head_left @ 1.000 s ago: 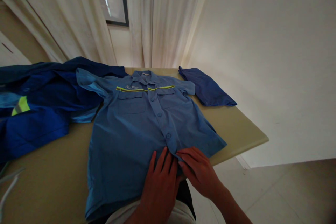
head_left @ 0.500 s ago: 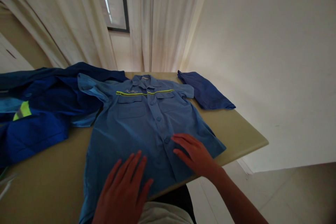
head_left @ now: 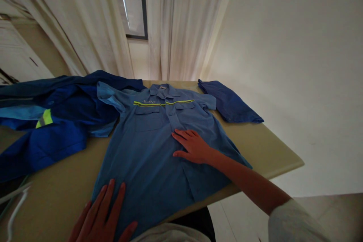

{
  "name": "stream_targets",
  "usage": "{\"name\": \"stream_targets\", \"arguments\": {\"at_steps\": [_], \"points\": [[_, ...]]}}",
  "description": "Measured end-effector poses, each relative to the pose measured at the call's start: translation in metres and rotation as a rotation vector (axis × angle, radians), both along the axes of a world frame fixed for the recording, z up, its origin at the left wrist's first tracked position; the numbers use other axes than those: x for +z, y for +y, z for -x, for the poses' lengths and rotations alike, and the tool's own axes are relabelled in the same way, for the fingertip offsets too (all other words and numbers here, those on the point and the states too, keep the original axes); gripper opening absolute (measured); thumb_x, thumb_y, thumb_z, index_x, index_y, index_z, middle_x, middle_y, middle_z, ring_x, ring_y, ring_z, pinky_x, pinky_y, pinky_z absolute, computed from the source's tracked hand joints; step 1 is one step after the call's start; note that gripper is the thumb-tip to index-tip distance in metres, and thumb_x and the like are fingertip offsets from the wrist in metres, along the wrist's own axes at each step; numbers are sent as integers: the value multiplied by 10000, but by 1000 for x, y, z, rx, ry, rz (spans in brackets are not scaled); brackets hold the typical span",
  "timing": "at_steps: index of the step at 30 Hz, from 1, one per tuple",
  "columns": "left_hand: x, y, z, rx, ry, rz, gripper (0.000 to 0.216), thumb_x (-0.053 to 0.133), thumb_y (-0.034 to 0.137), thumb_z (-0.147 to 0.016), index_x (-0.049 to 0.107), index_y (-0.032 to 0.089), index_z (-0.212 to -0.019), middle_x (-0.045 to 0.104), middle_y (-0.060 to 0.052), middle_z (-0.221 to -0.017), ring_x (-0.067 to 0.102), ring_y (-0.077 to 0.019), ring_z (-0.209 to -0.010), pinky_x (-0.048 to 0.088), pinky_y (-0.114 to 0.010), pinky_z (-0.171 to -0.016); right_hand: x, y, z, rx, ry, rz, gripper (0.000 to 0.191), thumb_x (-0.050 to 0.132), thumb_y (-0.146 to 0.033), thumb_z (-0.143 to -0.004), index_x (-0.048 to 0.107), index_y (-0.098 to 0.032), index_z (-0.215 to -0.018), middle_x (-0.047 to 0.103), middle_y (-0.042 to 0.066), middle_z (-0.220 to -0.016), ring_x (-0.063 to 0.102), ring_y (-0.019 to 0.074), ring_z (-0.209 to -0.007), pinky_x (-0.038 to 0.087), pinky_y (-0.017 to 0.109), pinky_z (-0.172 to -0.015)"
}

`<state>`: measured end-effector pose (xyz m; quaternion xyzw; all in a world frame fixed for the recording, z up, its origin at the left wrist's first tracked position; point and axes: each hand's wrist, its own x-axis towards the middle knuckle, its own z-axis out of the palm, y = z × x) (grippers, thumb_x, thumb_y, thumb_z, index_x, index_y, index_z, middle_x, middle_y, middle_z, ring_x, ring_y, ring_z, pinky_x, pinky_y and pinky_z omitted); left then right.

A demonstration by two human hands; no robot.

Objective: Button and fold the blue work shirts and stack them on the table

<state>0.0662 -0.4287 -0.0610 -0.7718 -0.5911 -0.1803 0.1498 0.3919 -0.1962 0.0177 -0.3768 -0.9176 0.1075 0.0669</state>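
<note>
A blue short-sleeved work shirt [head_left: 147,159] lies spread face up, its collar toward the curtain and its hem along the table's near edge. Across the chest runs a yellow and dark stripe above two flap pockets. My right hand [head_left: 191,145] rests on the button front at mid-shirt, fingers stretched out, covering some of the buttons. Down at the lower left, my left hand [head_left: 103,215] lies with spread fingers over the shirt's side edge near the hem. Neither hand grips the cloth.
A heap of blue work clothes [head_left: 68,132] covers the table's left part. Dark blue folded cloth [head_left: 229,102] lies at the back right of the table [head_left: 266,147]. A white curved object [head_left: 18,208] shows at the lower left. Curtains [head_left: 187,26] and a wall [head_left: 297,64] stand behind.
My right hand has slid up and left along the button front. My left hand has moved left and down to the shirt's side. The view has shifted slightly.
</note>
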Motion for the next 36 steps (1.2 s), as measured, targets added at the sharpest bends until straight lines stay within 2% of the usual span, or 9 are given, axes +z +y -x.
{"name": "stream_targets", "arguments": {"at_steps": [4,8,13,15,19,23,29,33,36], "points": [[28,25,-20,-119,45,-18,954,568,673,-951,271,165,-1701,481,-167,-1658,472,-389,-1484,184,-564,-1302,-1,23,13,-57,54,-41,860,338,-757,-1057,319,-177,-1692,356,126,-1729,349,293,-1590,262,487,-1308],[67,67,-53,-324,41,127,818,513,631,-1030,272,232,-1703,442,-96,-1697,439,-286,-1534,282,-452,-1278,-22,32,25,-54,-1,-12,875,342,-734,-1066,236,-156,-1714,228,122,-1772,214,291,-1645,171,507,-1341],[92,171,-93,-490,-160,330,600,378,477,-1116,392,170,-1631,494,-130,-1653,471,-240,-1518,412,-401,-1209,-33,12,28,-136,-11,-63,770,375,-594,-1104,253,-128,-1705,234,133,-1770,213,282,-1645,187,503,-1341],[92,228,-105,-473,-231,313,500,362,373,-1114,508,131,-1527,574,-145,-1576,505,-247,-1487,405,-428,-1222,-31,4,29,-153,-5,-63,785,390,-622,-1093,274,-136,-1699,265,139,-1760,211,289,-1646,183,516,-1343],[89,334,-117,-159,-317,283,393,451,235,-1046,607,135,-1393,674,-167,-1432,614,-261,-1362,437,-396,-1195,-25,-4,32,-181,35,-17,858,347,-720,-1068,257,-156,-1709,245,118,-1767,197,291,-1650,172,530,-1347],[86,404,-114,-11,-330,246,391,526,227,-990,611,80,-1342,673,-242,-1359,614,-349,-1333,452,-464,-1162,-24,-5,32,-186,91,3,857,335,-733,-1064,245,-184,-1716,230,95,-1770,198,282,-1650,167,530,-1349],[72,468,-102,82,-314,295,440,618,253,-899,661,128,-1319,700,-248,-1276,676,-430,-1194,530,-543,-1021,-24,-5,30,-179,157,48,853,420,-711,-1055,250,-198,-1715,231,95,-1771,200,293,-1649,161,527,-1353],[59,486,-89,48,-343,276,437,466,157,-949,664,163,-1338,729,-180,-1276,685,-351,-1201,521,-483,-1057,-25,-4,28,-175,191,78,822,458,-680,-1058,264,-220,-1711,240,84,-1771,222,279,-1644,158,515,-1355],[50,486,-76,12,-369,241,415,468,215,-979,663,152,-1340,724,-158,-1267,673,-304,-1206,505,-414,-1093,-28,-2,28,-190,206,80,806,482,-664,-1055,278,-237,-1707,251,72,-1770,235,279,-1640,171,517,-1353]]}}
